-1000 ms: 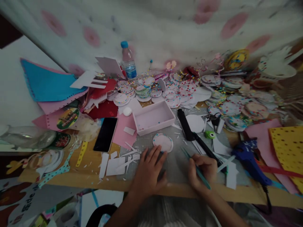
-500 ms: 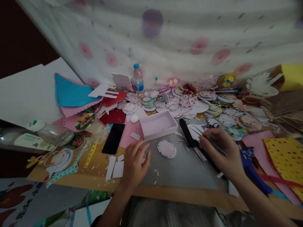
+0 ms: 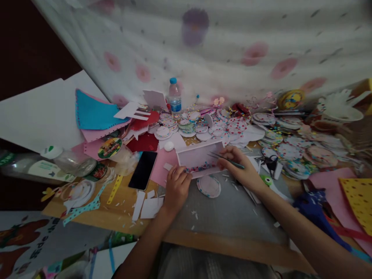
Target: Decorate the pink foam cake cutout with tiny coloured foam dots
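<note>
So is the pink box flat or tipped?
Tipped. The pink box leans toward the person, its opening facing the camera, with the left hand at its near edge.

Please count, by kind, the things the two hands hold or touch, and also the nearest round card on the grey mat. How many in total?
Pale pink shallow rectangular tray, tilted up by the left hand: 1
Thin green-handled tweezers, in the right hand: 1
Round white card disc with dotted rim, lying on the mat: 1
Total: 3

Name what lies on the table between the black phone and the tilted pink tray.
In the head view, a pink paper sheet lies between the phone and the tray, with a small white scrap on it.
</note>
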Available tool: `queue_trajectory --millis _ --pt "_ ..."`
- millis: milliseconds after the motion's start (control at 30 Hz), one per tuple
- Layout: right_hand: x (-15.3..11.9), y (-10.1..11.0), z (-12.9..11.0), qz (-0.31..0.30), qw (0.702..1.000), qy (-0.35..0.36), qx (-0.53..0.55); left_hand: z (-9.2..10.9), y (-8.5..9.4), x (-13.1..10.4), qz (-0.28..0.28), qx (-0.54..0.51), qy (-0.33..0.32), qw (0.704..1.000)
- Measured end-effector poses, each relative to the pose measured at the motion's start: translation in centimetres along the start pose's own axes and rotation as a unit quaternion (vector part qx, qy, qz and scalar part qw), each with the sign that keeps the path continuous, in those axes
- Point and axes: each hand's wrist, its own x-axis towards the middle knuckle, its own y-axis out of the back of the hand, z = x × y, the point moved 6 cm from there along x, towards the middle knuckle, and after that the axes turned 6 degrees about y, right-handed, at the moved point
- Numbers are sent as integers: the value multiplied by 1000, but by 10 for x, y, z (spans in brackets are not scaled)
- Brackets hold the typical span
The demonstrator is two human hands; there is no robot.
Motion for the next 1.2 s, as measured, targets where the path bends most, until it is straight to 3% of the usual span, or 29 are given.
queue_trajectory --millis 133,300,367,500,633,900,1200 --pt "-11 15 1 10 998 -20 -50 1 -1 -1 17 -14 6 1000" --pt "-11 30 -8 18 995 42 -91 -2 -3 -2 22 -34 2 999" --pt "-10 30 -5 17 995 33 -96 -3 -4 -2 27 -39 1 999" --pt "-6 22 2 43 996 12 -75 -5 -6 -2 19 -41 12 999" --pt "0 9 -1 77 990 52 -104 -4 -6 -2 24 -46 5 999" --pt "8 -13 -8 -36 954 149 -256 -2 -4 -3 49 -51 -13 997" --pt "7 -23 -2 -61 927 173 -327 -1 -3 -1 54 -54 -7 997"
